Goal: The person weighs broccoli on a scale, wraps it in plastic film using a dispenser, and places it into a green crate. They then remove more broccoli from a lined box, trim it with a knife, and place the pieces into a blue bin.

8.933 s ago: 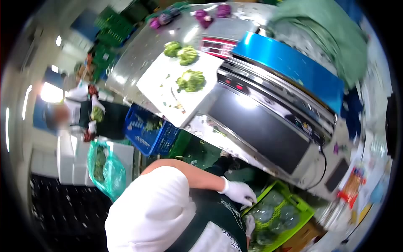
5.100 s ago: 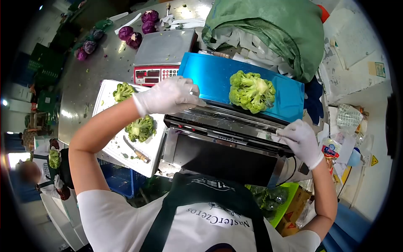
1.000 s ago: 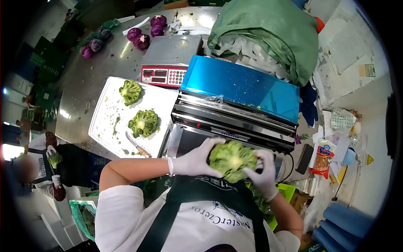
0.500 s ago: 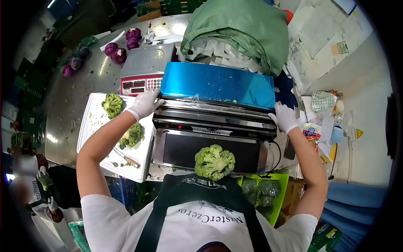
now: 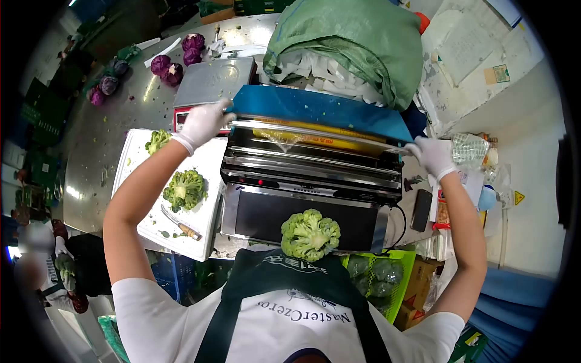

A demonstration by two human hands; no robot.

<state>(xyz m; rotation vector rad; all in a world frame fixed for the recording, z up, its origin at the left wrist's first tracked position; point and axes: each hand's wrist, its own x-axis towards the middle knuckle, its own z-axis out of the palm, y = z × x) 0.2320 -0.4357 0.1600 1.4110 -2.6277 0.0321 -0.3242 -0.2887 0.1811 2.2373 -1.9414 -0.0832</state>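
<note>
My left hand (image 5: 204,125), in a white glove, is closed on the left end of the film wrapping machine's blue lid (image 5: 321,112). At the lid's right end my right hand (image 5: 434,156), gloved too, grips the other corner. The lid's front edge is raised, and a yellow film box (image 5: 321,138) shows beneath it. A scrap of clear film (image 5: 284,140) hangs from the edge. On the dark plate (image 5: 257,215) of the wrapping machine, closest to me, rests a green cauliflower-like head (image 5: 310,234).
On the left, a white cutting board (image 5: 148,175) bears two green heads (image 5: 184,190) and a knife (image 5: 189,232). Behind it stand a scale (image 5: 215,81) and purple cabbages (image 5: 166,69). A green sack (image 5: 351,42) stands at the back, a phone (image 5: 422,210) lies right. Another person (image 5: 45,260) works at far left.
Both hands have lifted the front edge of the blue lid up and away from me, exposing the yellow film box inside. The green head on the plate has stayed put.
</note>
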